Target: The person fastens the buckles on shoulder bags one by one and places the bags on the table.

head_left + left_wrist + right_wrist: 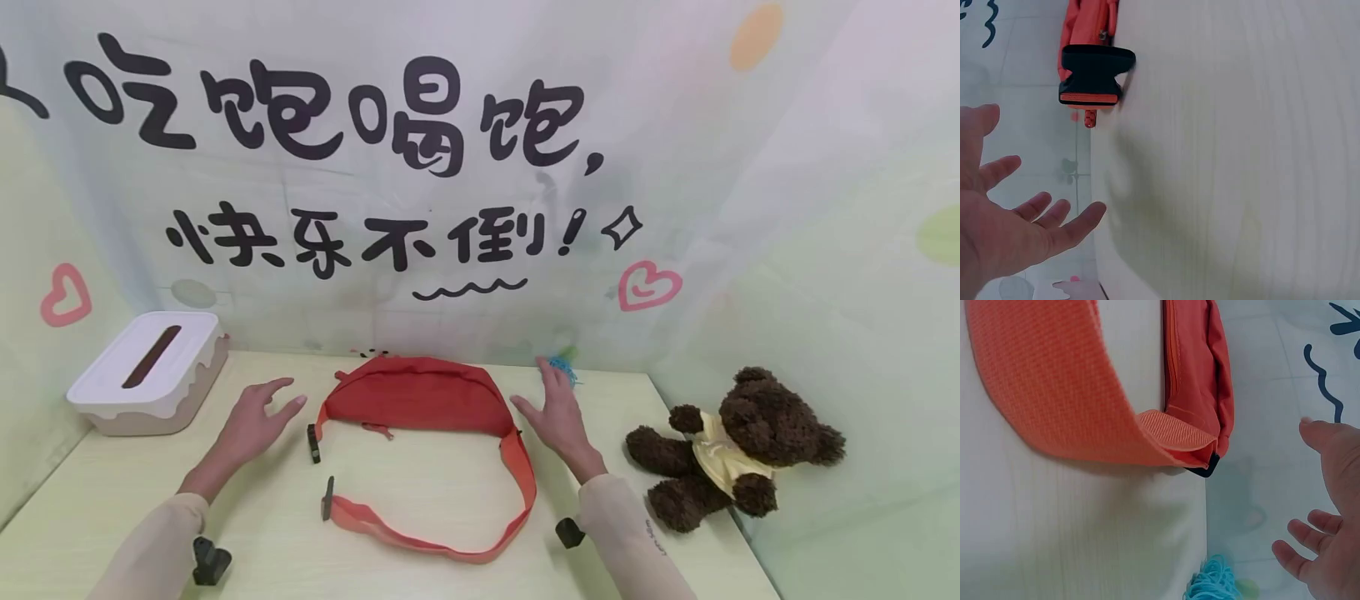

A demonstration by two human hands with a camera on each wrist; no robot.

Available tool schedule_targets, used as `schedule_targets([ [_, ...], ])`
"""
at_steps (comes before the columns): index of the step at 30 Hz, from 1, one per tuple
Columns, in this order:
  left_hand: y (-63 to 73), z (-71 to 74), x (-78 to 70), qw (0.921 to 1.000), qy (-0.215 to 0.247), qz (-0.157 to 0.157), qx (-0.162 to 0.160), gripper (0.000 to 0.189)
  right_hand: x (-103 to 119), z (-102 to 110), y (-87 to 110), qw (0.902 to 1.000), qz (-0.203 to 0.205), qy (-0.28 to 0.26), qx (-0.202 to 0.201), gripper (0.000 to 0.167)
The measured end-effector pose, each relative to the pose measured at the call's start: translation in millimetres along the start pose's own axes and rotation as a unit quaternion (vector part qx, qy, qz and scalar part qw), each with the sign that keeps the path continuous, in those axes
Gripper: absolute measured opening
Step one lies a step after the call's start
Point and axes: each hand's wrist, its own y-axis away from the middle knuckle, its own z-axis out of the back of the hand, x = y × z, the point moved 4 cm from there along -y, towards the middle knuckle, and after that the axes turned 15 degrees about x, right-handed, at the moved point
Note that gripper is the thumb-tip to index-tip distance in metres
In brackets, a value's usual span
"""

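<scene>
Tabletop (450, 483) of pale wood fills most of the view, and on it, between the two hands, lies a red waist bag (420, 396) with its pouch toward the wall and its orange strap (480, 517) looping back toward the person. Left hand (251, 421) hovers just to the left of the pouch, fingers spread and relaxed, holding nothing; right hand (558, 412) hovers just to the right of it, likewise flat and wide, apart from the fabric as far as the head view shows. Well out to the right of the right hand sits a brown teddy bear (731, 450) in a yellow shirt, and well out to the left of the left hand stands a white tissue box (146, 371). Nearest the left fingers is the black buckle (1091, 76) at the strap's end, unfastened, its mate (327, 497) lying closer to the person. Just beyond the right fingertips a small tuft of blue yarn (1213, 582) rests at the table's edge. Judging from this stance, a clean hold would call for both hands closing on the pouch's two ends together, keeping the loose buckle from dragging and the strap from twisting, and the right hand steering clear of the yarn.
</scene>
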Motion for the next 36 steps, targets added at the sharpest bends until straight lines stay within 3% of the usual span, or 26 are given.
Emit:
schedule_targets([
  [4,-1.4,-0.7,4.1,0.9971,0.055,0.020,0.048,0.075,5.1,-2.5,0.3,1.0000,0.008,-0.001,0.002,0.083],
  [8,-1.9,-5.9,10.1,0.9848,0.129,0.035,0.111,0.080,10.1,-6.7,1.0,0.9997,0.011,-0.016,0.016,0.085],
  [12,-0.6,-10.0,10.9,0.9755,0.161,0.033,0.145,0.075,14.1,-10.7,1.5,0.9991,0.010,-0.031,0.028,0.084],
  [19,2.4,-11.4,6.2,0.9728,0.167,0.015,0.160,0.072,24.1,-18.2,3.2,0.9960,-0.001,-0.072,0.053,0.085],
  [25,3.0,-14.2,4.7,0.9714,0.168,0.018,0.167,0.068,39.7,-28.3,5.1,0.9924,-0.008,-0.095,0.078,0.088],
  [29,3.1,-16.2,2.9,0.9703,0.170,0.014,0.172,0.065,50.6,-36.9,8.3,0.9894,0.004,-0.100,0.105,0.084],
  [36,3.5,-20.5,-1.5,0.9669,0.163,-0.020,0.196,0.056,69.5,-51.9,15.6,0.9808,0.054,-0.114,0.148,0.079],
])
